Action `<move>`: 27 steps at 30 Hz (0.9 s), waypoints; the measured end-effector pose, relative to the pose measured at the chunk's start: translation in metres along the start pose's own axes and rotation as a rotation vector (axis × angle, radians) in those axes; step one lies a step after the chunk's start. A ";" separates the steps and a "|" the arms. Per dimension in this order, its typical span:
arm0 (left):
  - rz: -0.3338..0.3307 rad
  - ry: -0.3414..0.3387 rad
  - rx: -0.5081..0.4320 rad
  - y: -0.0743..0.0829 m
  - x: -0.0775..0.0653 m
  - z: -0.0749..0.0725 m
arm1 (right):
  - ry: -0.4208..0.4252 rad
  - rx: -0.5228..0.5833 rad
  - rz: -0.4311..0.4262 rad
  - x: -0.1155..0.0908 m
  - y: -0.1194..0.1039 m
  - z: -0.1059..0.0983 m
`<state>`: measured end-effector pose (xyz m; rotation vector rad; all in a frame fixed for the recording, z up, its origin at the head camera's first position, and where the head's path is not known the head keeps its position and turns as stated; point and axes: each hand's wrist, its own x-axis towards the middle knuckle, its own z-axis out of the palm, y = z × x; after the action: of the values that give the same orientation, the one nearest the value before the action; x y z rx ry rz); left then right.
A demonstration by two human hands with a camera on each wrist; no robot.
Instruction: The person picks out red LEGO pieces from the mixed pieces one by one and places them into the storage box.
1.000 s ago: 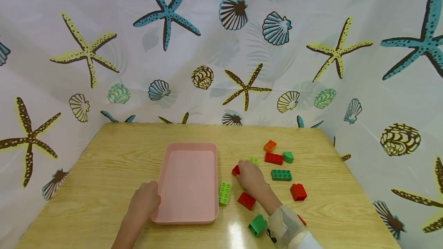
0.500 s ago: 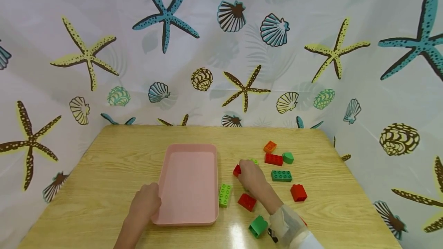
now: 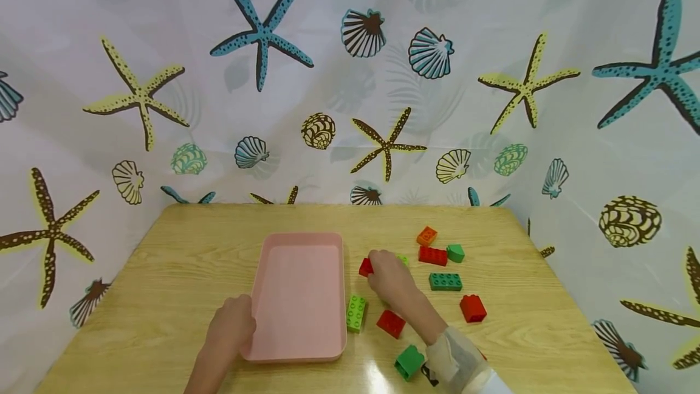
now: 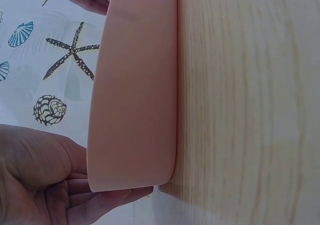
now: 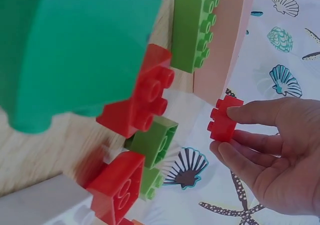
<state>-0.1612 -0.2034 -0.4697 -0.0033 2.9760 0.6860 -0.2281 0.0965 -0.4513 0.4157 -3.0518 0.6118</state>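
A pink tray (image 3: 301, 297) lies left of the middle of the wooden table. My left hand (image 3: 232, 321) grips its left side; in the left wrist view, the fingers (image 4: 107, 202) bend around the tray's wall (image 4: 132, 100). Right of the tray, my right hand (image 3: 395, 281) pinches a small red toy brick (image 3: 365, 267) between thumb and fingertips. The right wrist view shows this studded red brick (image 5: 224, 120) with its side bare of the fingers. A light green brick (image 3: 355, 314) sits close to the tray's right wall, and a red brick (image 3: 391, 324) lies below my right wrist.
Farther right are an orange brick (image 3: 426, 236), a long red brick (image 3: 432, 256), a small green piece (image 3: 456, 253), a dark green brick (image 3: 445, 281) and another red brick (image 3: 473, 308). A green block (image 3: 409, 362) stands near my right sleeve. Patterned curtain (image 3: 328, 78) surrounds the table.
My right hand has shifted a little left toward the tray, carrying the red brick with it. The left hand keeps its place on the tray; the head view has tilted slightly upward.
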 end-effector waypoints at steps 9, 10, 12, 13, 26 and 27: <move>0.011 0.021 0.014 -0.001 0.000 0.002 | 0.002 0.009 -0.047 -0.003 -0.011 -0.005; 0.012 0.024 0.015 -0.001 0.000 0.002 | 0.003 0.011 -0.054 -0.004 -0.012 -0.005; 0.012 0.026 0.015 -0.001 0.000 0.003 | 0.009 0.012 -0.069 -0.004 -0.014 -0.006; 0.010 0.025 0.015 -0.001 0.000 0.003 | 0.012 0.017 -0.075 -0.005 -0.016 -0.006; -0.006 0.013 0.008 0.000 -0.001 0.002 | 0.023 0.004 -0.133 -0.008 -0.031 -0.003; -0.006 0.015 0.008 0.000 -0.001 0.002 | 0.021 0.008 -0.137 -0.008 -0.033 -0.003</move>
<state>-0.1600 -0.2027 -0.4715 -0.0173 2.9915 0.6762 -0.2122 0.0706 -0.4366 0.6080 -2.9704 0.6173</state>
